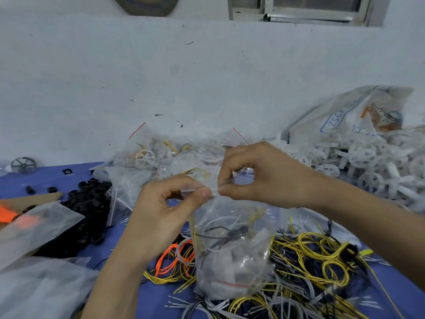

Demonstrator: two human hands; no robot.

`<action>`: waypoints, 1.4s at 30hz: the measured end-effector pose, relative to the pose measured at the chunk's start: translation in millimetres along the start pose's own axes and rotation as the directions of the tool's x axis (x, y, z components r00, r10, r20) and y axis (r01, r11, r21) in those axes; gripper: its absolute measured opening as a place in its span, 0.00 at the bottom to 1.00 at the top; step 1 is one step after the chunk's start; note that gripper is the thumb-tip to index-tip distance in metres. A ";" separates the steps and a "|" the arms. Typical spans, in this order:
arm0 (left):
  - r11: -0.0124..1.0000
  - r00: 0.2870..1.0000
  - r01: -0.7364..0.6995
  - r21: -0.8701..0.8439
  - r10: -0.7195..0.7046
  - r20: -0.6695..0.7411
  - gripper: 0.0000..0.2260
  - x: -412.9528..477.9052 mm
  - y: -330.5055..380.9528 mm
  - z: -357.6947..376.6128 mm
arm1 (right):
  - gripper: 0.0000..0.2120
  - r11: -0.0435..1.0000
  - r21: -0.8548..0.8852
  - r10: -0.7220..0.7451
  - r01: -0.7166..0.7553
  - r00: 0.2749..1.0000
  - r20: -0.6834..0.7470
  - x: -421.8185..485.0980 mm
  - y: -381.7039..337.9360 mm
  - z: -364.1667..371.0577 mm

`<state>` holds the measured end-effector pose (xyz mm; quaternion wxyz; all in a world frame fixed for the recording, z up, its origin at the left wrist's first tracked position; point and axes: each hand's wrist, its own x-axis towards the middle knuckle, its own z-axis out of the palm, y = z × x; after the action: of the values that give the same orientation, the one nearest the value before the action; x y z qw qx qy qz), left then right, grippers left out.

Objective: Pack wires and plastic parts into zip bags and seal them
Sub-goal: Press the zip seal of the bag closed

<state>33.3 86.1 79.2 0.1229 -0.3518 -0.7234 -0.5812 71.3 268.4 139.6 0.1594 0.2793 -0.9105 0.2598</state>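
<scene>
Left hand (161, 210) and right hand (264, 178) each had a tight pinch grip on the zip bag (232, 256) mouth; bag hung over loose wires (322, 254) on the desk (151, 298); risk was a wire end trapped in the zip, seal left gapped, parts spilling.

I note the left hand (161, 203) and right hand (264, 176) pinching the top edge of a clear plastic zip bag (232, 249), above loose yellow wire coils (322, 256) on a blue tabletop (395, 286).
</scene>
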 end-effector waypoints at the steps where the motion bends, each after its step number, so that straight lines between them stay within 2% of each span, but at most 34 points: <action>1: 1.000 1.000 -0.012 0.014 0.012 -0.004 0.05 0.0 -0.1 1.4 | 0.03 1.000 -0.007 -0.009 0.009 1.000 -0.005 -0.5 0.5 1.0; 4: 0.998 0.999 -0.037 0.049 0.038 -0.027 0.04 0.1 0.3 6.7 | 0.04 1.000 -0.017 -0.026 0.026 1.000 -0.014 -0.2 2.0 3.3; 8: 0.989 0.993 -0.110 0.099 0.113 -0.034 0.03 1.3 -0.8 9.7 | 0.04 0.996 0.070 0.059 -0.061 0.998 0.020 -1.2 5.4 -1.5; 16: 0.991 0.994 -0.106 0.080 0.104 0.031 0.03 0.3 0.9 11.3 | 0.05 0.996 0.044 0.069 -0.073 0.994 0.089 -2.7 3.4 -1.3; 20: 0.986 0.988 -0.151 0.077 0.148 0.033 0.05 0.7 2.2 10.7 | 0.05 0.989 0.070 0.122 -0.131 0.985 0.123 -5.0 3.7 -8.1; 24: 0.985 0.988 -0.152 0.080 0.150 0.031 0.07 0.7 1.6 10.8 | 0.07 0.994 0.021 0.105 -0.108 0.986 0.127 -6.2 1.8 -8.1; 28: 0.983 0.988 -0.157 0.094 0.156 0.022 0.09 0.9 0.9 7.1 | 0.08 0.989 0.049 0.135 -0.142 0.983 0.125 -6.7 3.3 -11.7; 31: 0.980 0.986 -0.165 0.112 0.162 0.033 0.09 0.9 0.8 5.6 | 0.10 0.991 0.042 0.123 -0.130 0.983 0.138 -6.7 3.7 -12.8; 36: 0.986 0.992 -0.129 0.101 0.129 0.016 0.07 0.7 0.7 4.0 | 0.05 0.991 0.047 0.118 -0.125 0.986 0.120 -7.4 5.6 -12.0; 42: 0.979 0.993 -0.114 0.170 0.115 0.006 0.02 0.7 6.7 7.9 | 0.07 0.999 0.018 0.029 -0.030 0.997 0.065 -10.8 5.4 -6.0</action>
<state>39.0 94.3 82.4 0.1873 -0.3798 -0.7487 -0.5100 77.6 280.3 137.7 0.1233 0.2757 -0.9167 0.2616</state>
